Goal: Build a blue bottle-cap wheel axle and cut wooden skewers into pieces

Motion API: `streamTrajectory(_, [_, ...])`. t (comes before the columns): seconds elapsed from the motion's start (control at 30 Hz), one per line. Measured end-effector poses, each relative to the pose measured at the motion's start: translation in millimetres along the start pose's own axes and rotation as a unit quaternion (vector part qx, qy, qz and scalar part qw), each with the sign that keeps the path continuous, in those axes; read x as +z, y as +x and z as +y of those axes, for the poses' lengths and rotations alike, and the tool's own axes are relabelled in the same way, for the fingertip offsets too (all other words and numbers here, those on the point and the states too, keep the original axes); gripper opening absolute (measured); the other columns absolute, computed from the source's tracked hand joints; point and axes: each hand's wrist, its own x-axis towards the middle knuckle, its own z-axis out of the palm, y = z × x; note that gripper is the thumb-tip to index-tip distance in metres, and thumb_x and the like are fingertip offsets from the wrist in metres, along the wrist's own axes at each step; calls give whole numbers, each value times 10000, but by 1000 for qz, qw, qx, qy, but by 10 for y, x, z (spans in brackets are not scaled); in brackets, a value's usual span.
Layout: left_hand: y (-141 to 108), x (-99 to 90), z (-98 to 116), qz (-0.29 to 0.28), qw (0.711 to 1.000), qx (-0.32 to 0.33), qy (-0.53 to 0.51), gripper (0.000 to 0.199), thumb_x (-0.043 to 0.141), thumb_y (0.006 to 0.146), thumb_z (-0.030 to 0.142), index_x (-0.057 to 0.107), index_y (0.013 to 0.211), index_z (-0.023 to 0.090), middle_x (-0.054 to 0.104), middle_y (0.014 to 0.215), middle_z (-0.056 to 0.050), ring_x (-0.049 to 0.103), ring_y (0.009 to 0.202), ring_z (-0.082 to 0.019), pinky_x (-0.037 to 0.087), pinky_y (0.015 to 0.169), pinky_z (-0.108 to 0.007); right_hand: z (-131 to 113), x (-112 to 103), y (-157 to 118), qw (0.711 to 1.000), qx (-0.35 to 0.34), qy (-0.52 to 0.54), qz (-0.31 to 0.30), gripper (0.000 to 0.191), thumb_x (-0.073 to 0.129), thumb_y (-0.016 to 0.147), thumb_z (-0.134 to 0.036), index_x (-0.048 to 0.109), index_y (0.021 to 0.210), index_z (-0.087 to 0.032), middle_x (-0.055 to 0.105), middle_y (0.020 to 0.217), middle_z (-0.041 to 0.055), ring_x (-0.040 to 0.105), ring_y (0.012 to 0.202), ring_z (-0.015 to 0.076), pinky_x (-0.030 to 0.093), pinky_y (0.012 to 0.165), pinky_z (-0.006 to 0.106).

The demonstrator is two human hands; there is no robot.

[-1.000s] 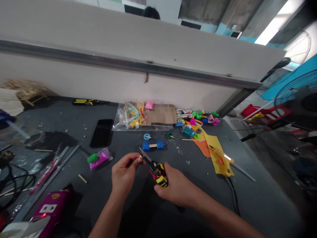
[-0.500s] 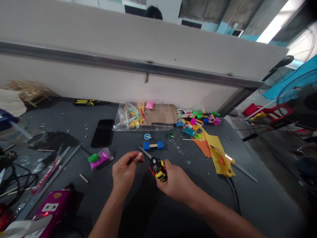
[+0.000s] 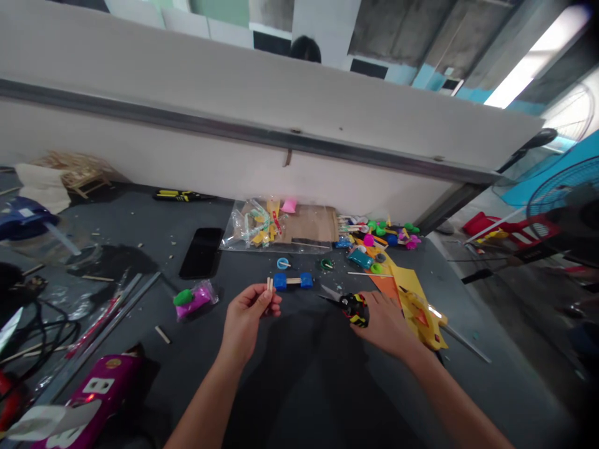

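1. Left hand (image 3: 246,321) and right hand (image 3: 386,324): bare, slim, long-fingered.
2. Left forearm (image 3: 208,393) and right forearm (image 3: 461,396): bare, lean, entering from the bottom edge of the view.
3. Wrists carry no visible band or marking.
4. Dark shape (image 3: 299,386) between the forearms: shadow or clothing, cannot tell.
5. Fingernails too small to make out.

Dark bench (image 3: 140,330): black smartphone (image 3: 202,252) lying flat; clear plastic bag (image 3: 255,226) of craft bits on cardboard to its right; green and pink modelling clay (image 3: 194,300) in wrap near front; coloured bottle caps (image 3: 388,234) heaped beside yellow card (image 3: 418,318); pale partition (image 3: 234,106) along back edge; wire fan (image 3: 561,193) far right
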Motion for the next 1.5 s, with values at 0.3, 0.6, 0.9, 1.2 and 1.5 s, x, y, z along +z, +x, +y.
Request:
streamTrajectory(0.3, [7, 62, -96, -21, 999, -49, -3, 239, 713, 690, 331, 631, 781, 126, 652, 678, -10, 579, 545, -83, 489, 558, -205, 172, 97, 106, 995, -70, 33, 70, 580, 632, 735, -480, 537, 1227, -187, 560, 1201, 138, 471, 1134, 328, 350, 949, 474])
streamTrajectory(0.6, [19, 127, -255, -82, 992, -86, 46, 257, 738, 661, 334, 647, 751, 111, 671, 668, -34, 581, 553, -92, 499, 558, -209, -1171, 224, 416, 714, 36, 698, -47, 222, 668, 696, -372, 701, 819, -190, 668, 696, 11, 596, 607, 154, 474, 588, 285])
streamTrajectory(0.9, [62, 63, -282, -64, 990, -128, -18, 304, 704, 688, 391, 668, 800, 110, 673, 681, -50, 584, 547, -101, 521, 573, -238, -1236, 391, 560, 568, 133, 812, -12, 193, 742, 593, -316, 713, 707, -162, 634, 592, -3, 495, 516, 93, 361, 472, 207])
streamTrajectory(1.2, [75, 80, -289, -78, 986, -23, 144, 224, 656, 720, 368, 646, 722, 144, 660, 669, -18, 565, 575, -111, 438, 582, -223, -1274, 345, 537, 620, 122, 775, 14, 182, 698, 629, -288, 690, 760, -163, 617, 613, -12, 510, 519, 99, 384, 443, 201])
streamTrajectory(1.5, [129, 6, -296, -76, 945, 31, 316, 222, 547, 765, 366, 614, 660, 182, 613, 578, 17, 536, 565, -137, 378, 559, -234, -961, 187, 581, 816, 38, 575, -42, 123, 646, 663, -258, 686, 719, -156, 594, 541, -17, 520, 483, 110, 412, 426, 205])
